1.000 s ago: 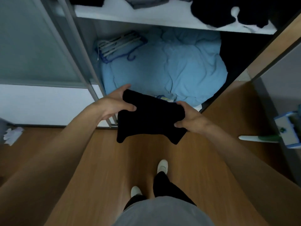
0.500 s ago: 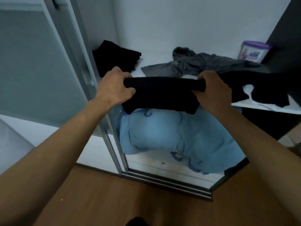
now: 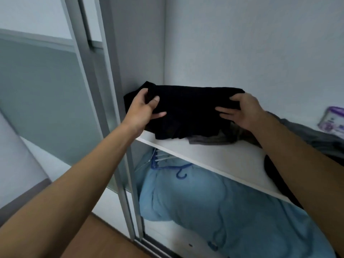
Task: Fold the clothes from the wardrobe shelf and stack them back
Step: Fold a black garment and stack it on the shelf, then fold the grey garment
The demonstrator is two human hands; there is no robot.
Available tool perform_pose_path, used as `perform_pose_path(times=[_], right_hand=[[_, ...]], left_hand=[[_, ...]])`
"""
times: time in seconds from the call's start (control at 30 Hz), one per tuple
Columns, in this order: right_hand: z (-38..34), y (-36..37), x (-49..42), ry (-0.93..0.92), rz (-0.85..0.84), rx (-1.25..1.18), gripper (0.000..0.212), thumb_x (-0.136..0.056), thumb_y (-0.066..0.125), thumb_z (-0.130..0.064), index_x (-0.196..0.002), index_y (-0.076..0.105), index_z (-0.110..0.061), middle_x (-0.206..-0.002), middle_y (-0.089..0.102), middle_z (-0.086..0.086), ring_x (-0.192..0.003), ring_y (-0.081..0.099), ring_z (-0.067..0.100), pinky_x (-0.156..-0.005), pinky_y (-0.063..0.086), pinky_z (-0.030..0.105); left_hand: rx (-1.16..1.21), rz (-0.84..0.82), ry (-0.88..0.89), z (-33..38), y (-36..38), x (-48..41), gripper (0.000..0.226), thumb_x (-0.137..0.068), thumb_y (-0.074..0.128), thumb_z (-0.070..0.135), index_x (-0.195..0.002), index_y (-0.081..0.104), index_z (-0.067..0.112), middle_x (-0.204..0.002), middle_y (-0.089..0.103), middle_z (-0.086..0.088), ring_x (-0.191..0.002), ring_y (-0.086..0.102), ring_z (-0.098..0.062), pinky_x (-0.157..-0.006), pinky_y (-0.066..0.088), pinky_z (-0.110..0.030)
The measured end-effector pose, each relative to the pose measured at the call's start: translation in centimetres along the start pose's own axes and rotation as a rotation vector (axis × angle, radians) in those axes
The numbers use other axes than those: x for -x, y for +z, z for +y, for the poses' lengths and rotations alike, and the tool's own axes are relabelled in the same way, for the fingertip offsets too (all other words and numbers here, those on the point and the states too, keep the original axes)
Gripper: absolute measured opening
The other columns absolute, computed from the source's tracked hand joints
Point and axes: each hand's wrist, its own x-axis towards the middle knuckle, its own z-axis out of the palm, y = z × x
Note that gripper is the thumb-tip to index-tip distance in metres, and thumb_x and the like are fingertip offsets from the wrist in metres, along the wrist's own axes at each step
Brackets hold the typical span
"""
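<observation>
Over on the left stands the frosted sliding door (image 3: 37, 101), with its grey metal frame (image 3: 104, 112) running down to a strip of wooden floor (image 3: 104, 241). Just past the frame, the person's left hand (image 3: 147, 107) grips the left end of a folded black garment (image 3: 188, 112), with the thumb lying on top of the cloth and the fingers curled round its corner. The garment lies in the back left corner of the white wardrobe shelf (image 3: 214, 161), close against the side wall, and its front edge hangs a little forward over a crumpled grey garment (image 3: 208, 140). The right hand (image 3: 242, 111) rests on the right end of the black garment with its fingers stretched out flat across the cloth, not curled round it. Below the shelf, a heap of light blue bedding (image 3: 223, 211) fills the lower compartment, and a few blue hangers (image 3: 167, 165) lie on top of it near the frame. Farther right on the shelf, another dark piece of clothing (image 3: 271, 174) shows partly from behind the right forearm. At the far right, near the back wall, sits a small container with a purple lid (image 3: 333, 119).
</observation>
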Motion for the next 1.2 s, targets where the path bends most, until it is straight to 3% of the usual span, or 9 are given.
perform_pose_path(times=[0.17, 0.3, 0.4, 0.5, 0.7, 0.8, 0.93, 1.07, 1.2], right_hand=[[-3.9, 7.9, -9.0, 0.037, -0.048, -0.452, 0.028, -0.079, 0.034, -0.006, -0.098, 0.053, 0.0, -0.11, 0.062, 0.022, -0.098, 0.065, 0.043, -0.085, 0.055, 0.058], [-4.5, 13.6, -17.0, 0.01, -0.163, -0.682, 0.028, -0.093, 0.045, -0.03, -0.079, 0.055, -0.008, -0.085, 0.066, 0.014, -0.076, 0.069, 0.031, -0.074, 0.059, 0.041], [-1.2, 15.2, -21.3, 0.088, -0.156, -0.076, 0.027, -0.098, 0.052, -0.029, -0.078, 0.058, -0.011, -0.086, 0.064, 0.011, -0.076, 0.066, 0.027, -0.06, 0.058, 0.033], [4.0, 15.1, -23.9, 0.252, -0.203, 0.754, 0.029, -0.095, 0.062, -0.028, -0.117, 0.06, -0.009, -0.114, 0.059, 0.01, -0.101, 0.063, 0.031, -0.074, 0.056, 0.039], [7.2, 17.3, -26.1, 0.017, -0.317, 0.964, 0.033, -0.097, 0.057, -0.021, -0.126, 0.064, -0.006, -0.129, 0.062, 0.014, -0.111, 0.061, 0.028, -0.102, 0.049, 0.038], [6.8, 16.0, -26.1, -0.028, -0.372, 1.007, 0.039, -0.097, 0.06, -0.024, -0.134, 0.061, -0.013, -0.134, 0.06, 0.007, -0.109, 0.059, 0.023, -0.089, 0.05, 0.031], [3.9, 11.0, -24.3, -0.188, -0.397, 1.143, 0.034, -0.093, 0.065, -0.02, -0.127, 0.065, -0.016, -0.131, 0.061, 0.003, -0.112, 0.057, 0.019, -0.084, 0.041, 0.022], [-1.8, 2.0, -20.1, -0.209, -0.29, 1.093, 0.011, -0.094, 0.063, -0.024, -0.098, 0.073, -0.021, -0.098, 0.071, -0.008, -0.081, 0.07, 0.009, -0.069, 0.054, 0.022], [-5.5, -9.3, -13.6, -0.205, -0.12, 1.161, 0.008, -0.094, 0.064, -0.025, -0.089, 0.071, -0.026, -0.089, 0.07, -0.009, -0.078, 0.069, 0.008, -0.067, 0.049, 0.016]], left_hand=[[-0.427, 0.022, 0.361, 2.1, -1.5, -5.9, 0.027, -0.087, 0.054, 0.004, -0.099, 0.052, 0.028, -0.098, 0.062, 0.007, -0.097, 0.062, -0.009, -0.09, 0.048, -0.026], [-0.686, 0.03, 0.667, 2.6, -2.6, -9.5, 0.036, -0.078, 0.05, -0.005, -0.105, 0.048, 0.019, -0.121, 0.056, -0.007, -0.13, 0.046, -0.019, -0.11, 0.036, -0.033], [-1.23, 0.094, 0.567, -0.4, -2.7, -9.6, 0.035, -0.076, 0.051, 0.005, -0.11, 0.05, 0.012, -0.121, 0.053, -0.01, -0.127, 0.043, -0.029, -0.103, 0.041, -0.05], [-1.62, -0.142, 0.019, -3.8, -2.5, -8.8, 0.036, -0.084, 0.048, 0.029, -0.118, 0.046, 0.018, -0.121, 0.051, -0.006, -0.118, 0.045, -0.029, -0.097, 0.038, -0.053], [-1.668, 0.047, 0.003, -4.7, -3.3, -12.5, 0.042, -0.094, 0.038, 0.046, -0.121, 0.054, 0.018, -0.13, 0.049, -0.011, -0.122, 0.04, -0.032, -0.101, 0.026, -0.053], [-1.803, -0.074, -0.21, -5.1, -2.4, -13.5, 0.046, -0.097, 0.032, 0.046, -0.129, 0.049, 0.017, -0.137, 0.046, -0.012, -0.128, 0.04, -0.035, -0.108, 0.017, -0.063], [-1.876, -0.118, -0.157, -3.9, 1.7, -15.0, 0.033, -0.089, 0.047, 0.036, -0.114, 0.057, 0.017, -0.123, 0.054, -0.01, -0.119, 0.048, -0.034, -0.11, 0.016, -0.062], [-1.539, -0.269, 0.08, -5.7, 9.8, -15.5, 0.027, -0.089, 0.051, 0.024, -0.113, 0.061, 0.015, -0.12, 0.055, -0.008, -0.113, 0.053, -0.032, -0.1, 0.038, -0.047], [-1.147, -0.551, 0.131, -9.8, 19.4, -13.4, 0.028, -0.095, 0.051, 0.029, -0.12, 0.059, 0.02, -0.13, 0.055, -0.005, -0.118, 0.055, -0.028, -0.098, 0.044, -0.039]])
